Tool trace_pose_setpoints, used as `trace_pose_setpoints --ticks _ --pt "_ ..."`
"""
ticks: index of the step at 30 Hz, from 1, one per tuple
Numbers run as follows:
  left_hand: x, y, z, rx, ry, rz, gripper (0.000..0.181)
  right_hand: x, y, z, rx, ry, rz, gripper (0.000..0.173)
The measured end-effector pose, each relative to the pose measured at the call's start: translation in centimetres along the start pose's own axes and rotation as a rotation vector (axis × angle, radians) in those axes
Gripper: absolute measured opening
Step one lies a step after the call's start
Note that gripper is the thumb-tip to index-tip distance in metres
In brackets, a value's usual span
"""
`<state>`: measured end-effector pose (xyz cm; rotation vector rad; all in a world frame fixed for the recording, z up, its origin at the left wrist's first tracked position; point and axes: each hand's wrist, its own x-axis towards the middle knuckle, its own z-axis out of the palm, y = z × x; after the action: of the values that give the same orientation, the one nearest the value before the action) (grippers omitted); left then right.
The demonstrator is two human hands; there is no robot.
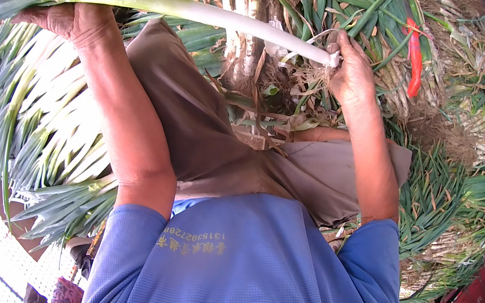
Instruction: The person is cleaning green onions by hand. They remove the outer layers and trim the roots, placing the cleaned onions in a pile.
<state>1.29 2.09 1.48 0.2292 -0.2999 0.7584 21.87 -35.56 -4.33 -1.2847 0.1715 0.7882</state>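
Note:
One long green onion stretches between my two hands, bowed slightly, with a smooth white shank and green leaves at the left. My left hand wraps around it where the leaves begin. At the white root end, my right hand has thumb and fingers closed, with a thin pale strip of skin by the fingertips. Fine roots hang beneath that end. Behind the stalk stands a bundle of unpeeled green onions with dirty, dry outer skins.
Peeled white green onions lie piled on my left. More unpeeled ones with dry leaves heap up on my right. A red strip lies on the far pile. A red plastic crate stands at lower right.

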Motion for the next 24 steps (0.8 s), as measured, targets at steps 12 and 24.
trace_pose_setpoints --ticks 12,24 --pt "-0.1 -3.6 0.7 0.072 0.000 0.091 0.078 7.5 -2.1 -13.5 0.449 -0.203 0.161 0.017" --pt "-0.4 -8.2 3.2 0.331 0.324 -0.037 0.064 2.5 -9.2 -2.0 -1.747 -0.166 -0.612 0.031"
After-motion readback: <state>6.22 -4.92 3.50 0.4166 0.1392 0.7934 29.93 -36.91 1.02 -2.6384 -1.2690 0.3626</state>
